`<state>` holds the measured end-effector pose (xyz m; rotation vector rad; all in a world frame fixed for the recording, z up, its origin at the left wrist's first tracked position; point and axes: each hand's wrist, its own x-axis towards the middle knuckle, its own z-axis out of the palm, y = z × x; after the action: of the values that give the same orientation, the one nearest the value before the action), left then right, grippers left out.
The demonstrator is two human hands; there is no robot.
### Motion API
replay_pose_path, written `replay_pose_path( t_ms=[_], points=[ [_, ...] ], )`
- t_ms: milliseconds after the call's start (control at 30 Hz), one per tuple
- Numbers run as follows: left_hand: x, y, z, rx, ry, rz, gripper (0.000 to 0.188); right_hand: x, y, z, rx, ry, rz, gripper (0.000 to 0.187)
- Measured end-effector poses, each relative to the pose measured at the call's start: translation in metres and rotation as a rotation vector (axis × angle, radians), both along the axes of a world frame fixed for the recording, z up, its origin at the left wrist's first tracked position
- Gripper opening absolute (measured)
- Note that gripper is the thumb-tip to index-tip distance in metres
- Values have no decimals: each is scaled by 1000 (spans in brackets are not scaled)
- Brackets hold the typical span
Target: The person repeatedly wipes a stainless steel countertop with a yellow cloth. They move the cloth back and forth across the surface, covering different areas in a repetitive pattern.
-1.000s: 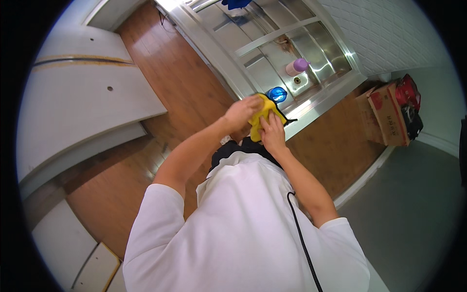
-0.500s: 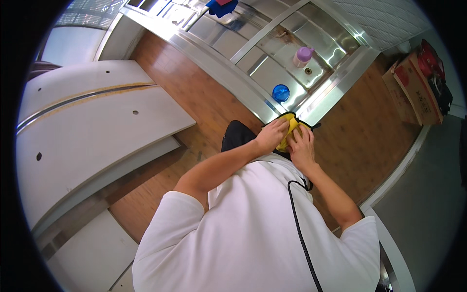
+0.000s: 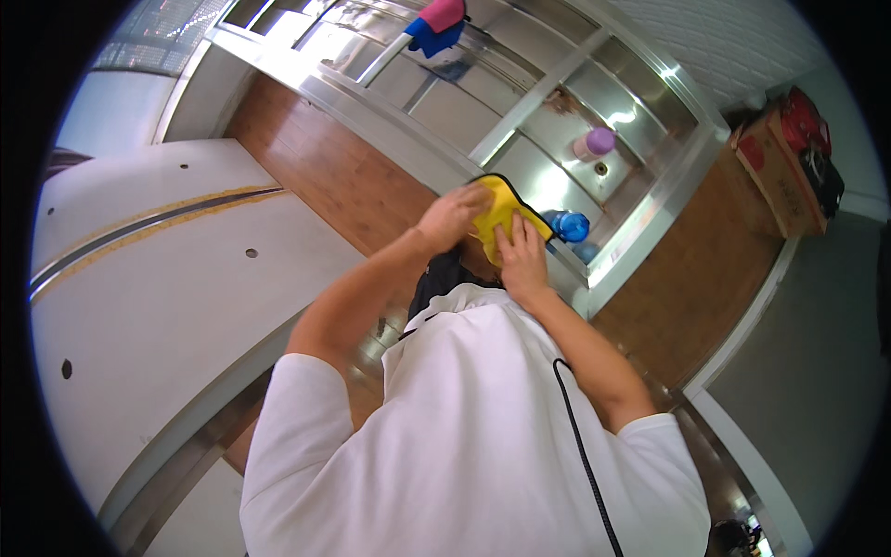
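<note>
A yellow cloth with a black edge is spread between my two hands, over the near metal rim of the steel sink. My left hand, slightly blurred, grips its left side with the fingers closed. My right hand holds the lower right part, its fingertips pressing on the yellow face. Just right of the cloth, a blue-lidded bottle stands inside the sink, partly covered by the cloth. Farther back in the same basin is a bottle with a purple lid, near the drain hole.
Pink and blue cloths hang at the far part of the metal frame. A white panel with round holes lies at the left. Cardboard boxes stand at the right with red and black items on them. Wooden flooring shows between.
Both hands and the cloth have shifted left along the sink's near edge. The cloth is opened wider, and it now partly covers the blue-lidded bottle. The head view has shifted too.
</note>
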<state>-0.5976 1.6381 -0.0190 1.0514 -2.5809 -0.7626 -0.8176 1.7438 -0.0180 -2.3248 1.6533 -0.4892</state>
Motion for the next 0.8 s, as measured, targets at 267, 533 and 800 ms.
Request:
replay_pose_path(
  t_ms=[267, 533, 800],
  points=[
    [132, -110, 8, 9, -69, 82, 75, 113, -96, -5, 130, -58, -29, 65],
    [38, -47, -19, -27, 147, -127, 48, 50, -29, 24, 196, 4, -141, 62],
    [13, -34, -9, 116, 183, -123, 47, 51, -36, 11, 148, 44, -115, 59]
  ],
)
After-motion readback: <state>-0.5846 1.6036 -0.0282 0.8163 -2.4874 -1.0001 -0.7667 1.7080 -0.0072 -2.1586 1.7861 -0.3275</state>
